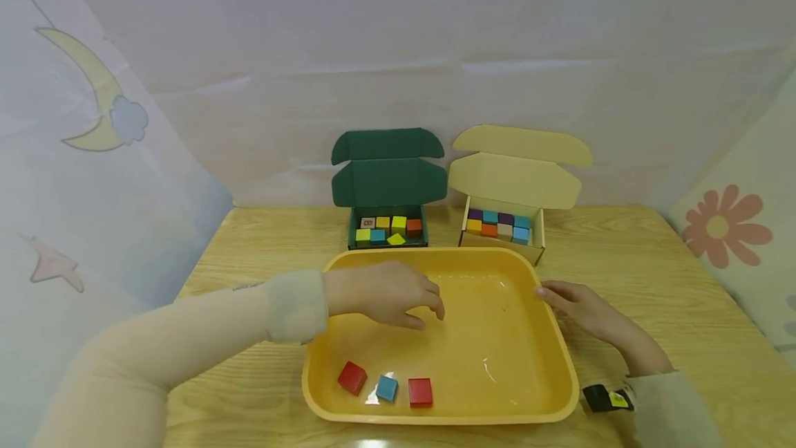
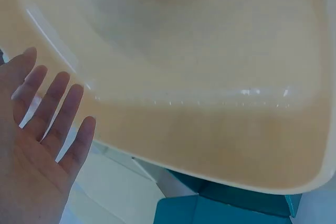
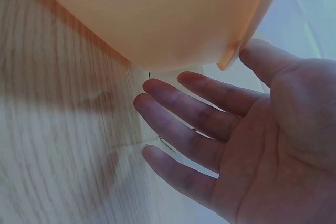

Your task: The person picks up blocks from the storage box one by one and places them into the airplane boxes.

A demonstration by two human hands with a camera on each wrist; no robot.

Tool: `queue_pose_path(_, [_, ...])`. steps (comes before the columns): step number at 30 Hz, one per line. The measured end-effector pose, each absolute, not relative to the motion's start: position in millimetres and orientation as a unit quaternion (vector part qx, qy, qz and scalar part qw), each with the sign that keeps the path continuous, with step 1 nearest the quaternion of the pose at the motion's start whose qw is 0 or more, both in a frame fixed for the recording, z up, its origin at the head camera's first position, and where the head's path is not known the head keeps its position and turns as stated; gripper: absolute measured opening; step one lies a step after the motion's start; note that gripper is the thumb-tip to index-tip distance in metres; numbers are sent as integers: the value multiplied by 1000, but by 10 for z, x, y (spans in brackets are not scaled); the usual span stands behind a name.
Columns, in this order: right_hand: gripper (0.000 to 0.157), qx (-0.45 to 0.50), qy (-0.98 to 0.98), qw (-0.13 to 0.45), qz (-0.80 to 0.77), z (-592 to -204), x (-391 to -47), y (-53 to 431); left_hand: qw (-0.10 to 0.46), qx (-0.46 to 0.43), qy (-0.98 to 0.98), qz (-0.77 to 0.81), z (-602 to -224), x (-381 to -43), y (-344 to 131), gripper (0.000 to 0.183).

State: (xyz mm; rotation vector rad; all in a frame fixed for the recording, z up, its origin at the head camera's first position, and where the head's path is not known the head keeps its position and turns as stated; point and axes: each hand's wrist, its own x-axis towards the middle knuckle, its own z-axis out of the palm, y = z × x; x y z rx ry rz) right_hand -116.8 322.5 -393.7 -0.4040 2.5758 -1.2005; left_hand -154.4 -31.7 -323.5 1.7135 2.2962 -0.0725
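Note:
A yellow plastic tray (image 1: 562, 365) lies on the wooden table. Near its front wall sit a red cube (image 1: 352, 378), a blue cube (image 1: 386, 388) and another red cube (image 1: 420, 393). My left hand (image 1: 388, 294) hovers above the tray's middle left, fingers slightly bent, with nothing in it; the left wrist view shows its fingers (image 2: 54, 106) spread. At the tray's right side is my right hand (image 1: 581, 306). Its thumb (image 3: 265, 59) touches the rim in the right wrist view, while the other fingers stay loose beside the wall, apart from it.
Behind the tray stand two boxes with raised lids, one green (image 1: 389, 182) and one pale yellow (image 1: 516, 182). Each contains several coloured cubes. A black strap with a yellow label (image 1: 616, 399) is at the right wrist. A printed cloth backdrop (image 1: 398, 33) borders the table (image 1: 249, 254).

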Motion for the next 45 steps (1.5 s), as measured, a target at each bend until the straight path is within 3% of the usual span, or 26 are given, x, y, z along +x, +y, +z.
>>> queue_pose_path(12, [53,-137,888,142,-415,-3961,-1186,3230,145,645,748,-57,-3347,-1203,-344,33])
queue_pose_path(26, [49,-147,883,129,-425,-3948,-1175,3227,148,678,715,-83,-3518,-1066,-287,39])
queue_pose_path(45, [43,-139,903,96,-395,-3926,-1188,3209,134,690,706,-85,-3617,-1047,-318,28])
